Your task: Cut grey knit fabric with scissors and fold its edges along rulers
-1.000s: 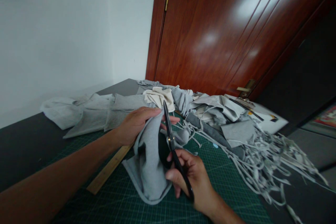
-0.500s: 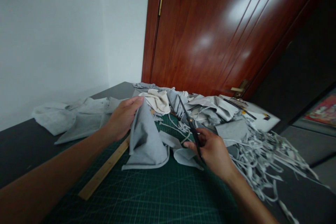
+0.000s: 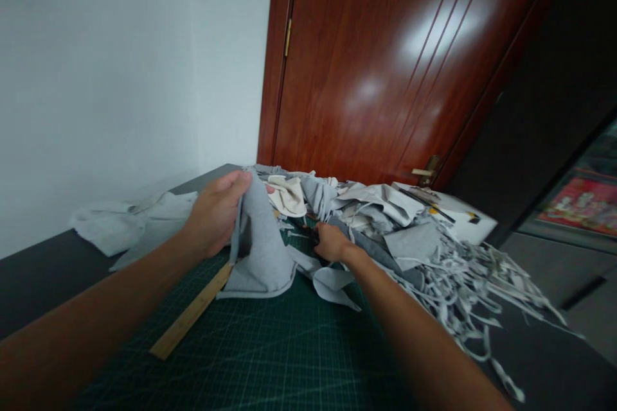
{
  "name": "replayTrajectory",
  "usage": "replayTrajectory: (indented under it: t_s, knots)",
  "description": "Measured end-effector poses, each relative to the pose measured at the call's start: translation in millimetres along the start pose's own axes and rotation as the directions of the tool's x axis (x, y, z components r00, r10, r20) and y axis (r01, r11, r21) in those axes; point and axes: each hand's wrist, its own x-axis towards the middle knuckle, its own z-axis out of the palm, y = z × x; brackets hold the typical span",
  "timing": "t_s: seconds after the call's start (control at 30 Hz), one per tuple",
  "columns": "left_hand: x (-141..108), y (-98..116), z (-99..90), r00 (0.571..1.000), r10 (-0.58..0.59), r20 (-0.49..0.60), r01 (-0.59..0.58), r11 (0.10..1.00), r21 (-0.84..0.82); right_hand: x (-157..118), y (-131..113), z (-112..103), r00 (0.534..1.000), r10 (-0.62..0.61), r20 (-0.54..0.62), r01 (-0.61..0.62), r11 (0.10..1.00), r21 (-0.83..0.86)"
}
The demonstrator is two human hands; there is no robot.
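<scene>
- Left hand (image 3: 212, 209): thumb and fingers pinched on the top of the grey cloth (image 3: 263, 257), which hangs at 5 o'clock; a steady, light pinch should spare the limp fabric creases.
- Right hand (image 3: 332, 242), between 2 and 3 o'clock of the cloth: curled at a dark handle (image 3: 315, 235); firmly held or loose, one cannot tell. It is best kept low, clear of the cloth.
- Mat (image 3: 289, 347) beneath; ruler (image 3: 193, 311) at 8 o'clock, scrap (image 3: 332, 282) at 4.
- Strips (image 3: 467, 295) at 3 could snag a sleeveless forearm.
</scene>
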Motion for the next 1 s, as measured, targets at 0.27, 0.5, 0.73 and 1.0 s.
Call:
replayTrajectory:
  t_s: [0.27, 0.5, 0.73, 1.0]
  knots:
    - [-4.9, 5.5, -2.3, 1.000, 0.016, 0.022, -0.016, 1.000, -0.017, -41.8, -2.5, -17.9, 0.974, -0.155, 0.166, 0.166, 0.985, -0.056]
    - [-5.5, 7.6, 5.5, 0.999, -0.006, 0.038, 0.007, 1.000, -0.025, -68.9, 12.2, -26.2, 0.943, -0.234, 0.235, 0.240, 0.971, 0.004]
    - [-12.9, 11.5, 20.8, 0.999, -0.031, 0.019, 0.031, 1.000, -0.001, -25.1, 72.7, -115.6, 0.973, 0.013, -0.229, 0.031, 0.981, 0.191]
    - [-28.3, 13.8, 46.0, 0.995, -0.094, 0.021, 0.095, 0.990, -0.105, -85.5, 50.7, -73.9, 0.970, 0.083, -0.229, 0.063, 0.823, 0.565]
